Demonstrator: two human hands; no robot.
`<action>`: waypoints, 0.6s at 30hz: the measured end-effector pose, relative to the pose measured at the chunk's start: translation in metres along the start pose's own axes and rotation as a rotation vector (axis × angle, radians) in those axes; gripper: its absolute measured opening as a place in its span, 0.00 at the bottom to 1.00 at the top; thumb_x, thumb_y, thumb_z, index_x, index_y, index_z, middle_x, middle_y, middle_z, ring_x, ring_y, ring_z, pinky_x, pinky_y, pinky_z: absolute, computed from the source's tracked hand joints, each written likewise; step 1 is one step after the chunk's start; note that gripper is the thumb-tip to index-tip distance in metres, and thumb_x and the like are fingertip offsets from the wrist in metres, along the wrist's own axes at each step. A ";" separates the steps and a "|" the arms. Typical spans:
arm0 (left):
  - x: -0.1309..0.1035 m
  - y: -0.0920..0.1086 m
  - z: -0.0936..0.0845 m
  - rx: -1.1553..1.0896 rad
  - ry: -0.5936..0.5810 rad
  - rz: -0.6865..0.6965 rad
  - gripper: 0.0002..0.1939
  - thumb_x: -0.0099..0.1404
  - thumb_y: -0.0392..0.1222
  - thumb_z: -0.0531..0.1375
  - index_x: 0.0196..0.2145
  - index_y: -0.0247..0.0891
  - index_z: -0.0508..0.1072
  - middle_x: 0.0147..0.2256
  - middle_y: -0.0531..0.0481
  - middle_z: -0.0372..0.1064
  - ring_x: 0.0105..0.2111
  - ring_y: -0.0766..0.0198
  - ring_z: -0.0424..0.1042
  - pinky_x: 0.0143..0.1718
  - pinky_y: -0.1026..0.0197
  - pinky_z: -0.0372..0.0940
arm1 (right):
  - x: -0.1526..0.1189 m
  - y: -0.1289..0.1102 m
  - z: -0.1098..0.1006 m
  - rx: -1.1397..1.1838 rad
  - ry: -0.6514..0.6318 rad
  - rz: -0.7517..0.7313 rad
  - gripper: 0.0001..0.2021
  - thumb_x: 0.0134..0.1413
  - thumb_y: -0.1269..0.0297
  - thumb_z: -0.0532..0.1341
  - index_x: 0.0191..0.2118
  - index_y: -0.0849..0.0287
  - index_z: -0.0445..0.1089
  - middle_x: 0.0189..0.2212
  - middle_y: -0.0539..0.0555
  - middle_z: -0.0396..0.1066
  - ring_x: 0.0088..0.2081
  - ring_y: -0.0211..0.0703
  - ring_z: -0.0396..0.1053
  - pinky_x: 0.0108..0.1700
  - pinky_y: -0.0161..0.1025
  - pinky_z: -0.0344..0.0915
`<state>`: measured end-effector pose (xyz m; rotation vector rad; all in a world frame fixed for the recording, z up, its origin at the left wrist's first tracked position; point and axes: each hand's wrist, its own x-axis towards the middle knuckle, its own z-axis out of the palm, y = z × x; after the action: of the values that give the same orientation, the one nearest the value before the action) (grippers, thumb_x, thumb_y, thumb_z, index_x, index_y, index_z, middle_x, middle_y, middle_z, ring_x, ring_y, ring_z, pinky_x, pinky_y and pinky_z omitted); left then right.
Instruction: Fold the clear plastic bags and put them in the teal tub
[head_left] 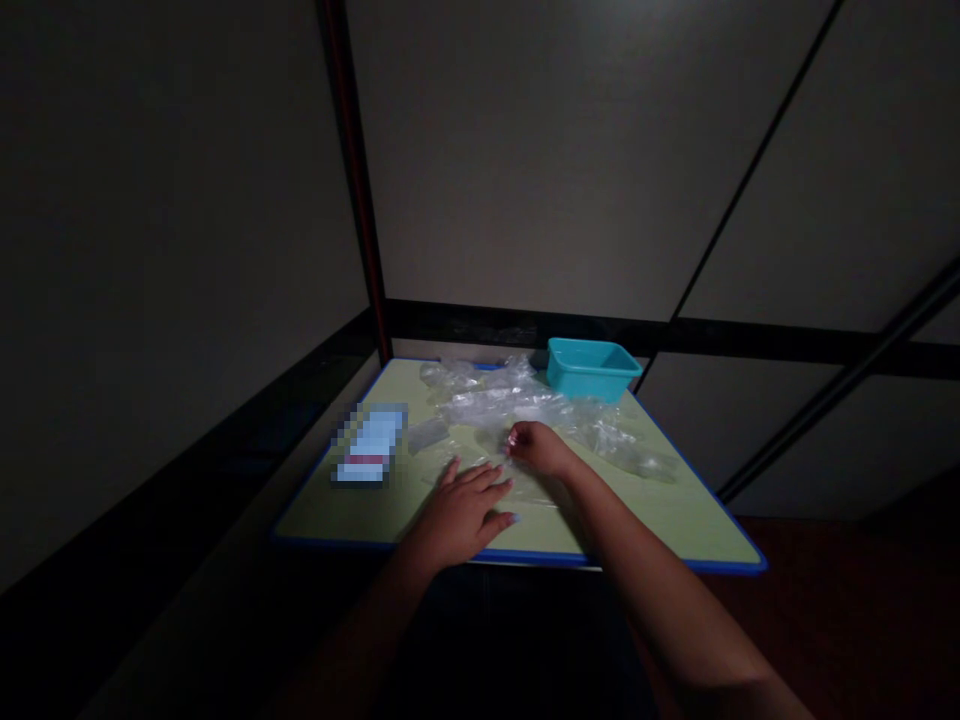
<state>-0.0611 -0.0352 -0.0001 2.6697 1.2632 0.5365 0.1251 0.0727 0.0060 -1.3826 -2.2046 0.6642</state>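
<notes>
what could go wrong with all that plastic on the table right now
The clear plastic lies loose and crumpled, reaching towards the right edge of the table, so part might slide off.

The teal bin stands near the far right corner with plastic close by; a careless tug might nudge it.

The scene is dim and the plastic see-through, so the right hand might catch the wrong layer while the left hand lies spread nearby.

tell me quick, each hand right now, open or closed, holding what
Left hand: open, palm down.
Right hand: closed in a pinch; whether it grips clear plastic cannot be told.
</notes>
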 end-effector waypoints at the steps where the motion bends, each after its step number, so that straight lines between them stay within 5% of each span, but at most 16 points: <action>1: 0.000 0.000 0.000 -0.002 0.000 0.000 0.23 0.69 0.55 0.50 0.58 0.48 0.64 0.60 0.46 0.59 0.61 0.55 0.56 0.63 0.40 0.36 | -0.002 -0.003 -0.001 -0.026 0.007 -0.017 0.02 0.46 0.71 0.59 0.28 0.62 0.70 0.26 0.50 0.73 0.29 0.36 0.65 0.33 0.31 0.58; 12: 0.000 0.001 -0.001 -0.014 0.005 -0.004 0.22 0.68 0.53 0.52 0.57 0.47 0.65 0.59 0.46 0.62 0.61 0.54 0.56 0.62 0.39 0.38 | -0.033 -0.033 -0.011 -0.344 0.030 -0.192 0.03 0.50 0.68 0.59 0.30 0.60 0.70 0.29 0.55 0.70 0.33 0.42 0.65 0.36 0.34 0.55; 18: 0.000 0.001 -0.001 -0.016 0.002 -0.006 0.21 0.68 0.54 0.51 0.57 0.48 0.65 0.60 0.47 0.60 0.61 0.54 0.56 0.62 0.38 0.39 | -0.047 -0.029 -0.014 -0.359 0.044 -0.261 0.07 0.55 0.66 0.57 0.34 0.61 0.72 0.32 0.56 0.71 0.36 0.43 0.67 0.39 0.35 0.57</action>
<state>-0.0601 -0.0359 0.0009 2.6515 1.2618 0.5458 0.1320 0.0209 0.0290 -1.2179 -2.4949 0.1472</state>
